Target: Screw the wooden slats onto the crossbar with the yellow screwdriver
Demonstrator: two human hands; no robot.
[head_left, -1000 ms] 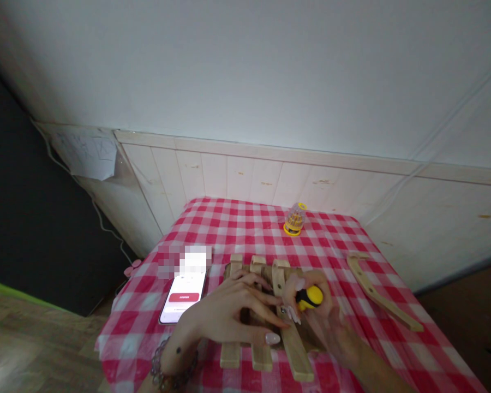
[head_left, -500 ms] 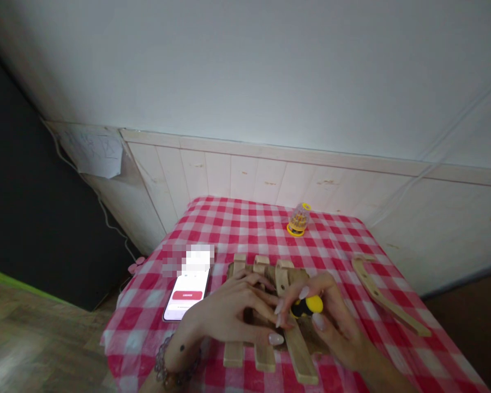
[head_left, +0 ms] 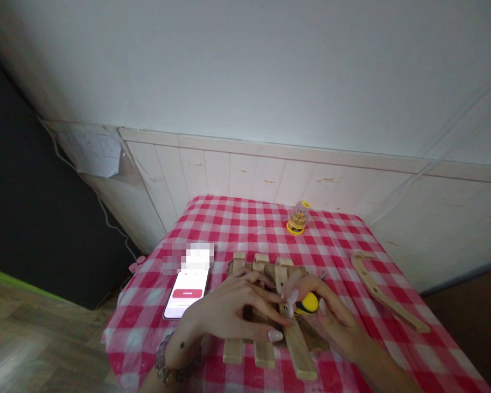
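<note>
- Pale wall panelling (head_left: 216, 174) stands behind one surface (head_left: 245, 229), dressed in red-and-white check.
- Three pale wooden slats (head_left: 300, 352) lie side by side across one brown wooden board (head_left: 317, 339), at the near part of the surface; a fourth, loose slat (head_left: 382, 297) rests apart on the right.
- One lit phone (head_left: 187, 303) lies left of the board; one clear yellow-based container (head_left: 298, 219) stands farther back.
- Two hands work over the board. The left hand (head_left: 243, 303) reaches in from lower left, palm down, fingers spread across the three slats, gripping nothing.
- The right hand (head_left: 331, 314) comes from lower right, fingers curled around one yellow-and-black handle (head_left: 310, 302) beside the rightmost of the three.
</note>
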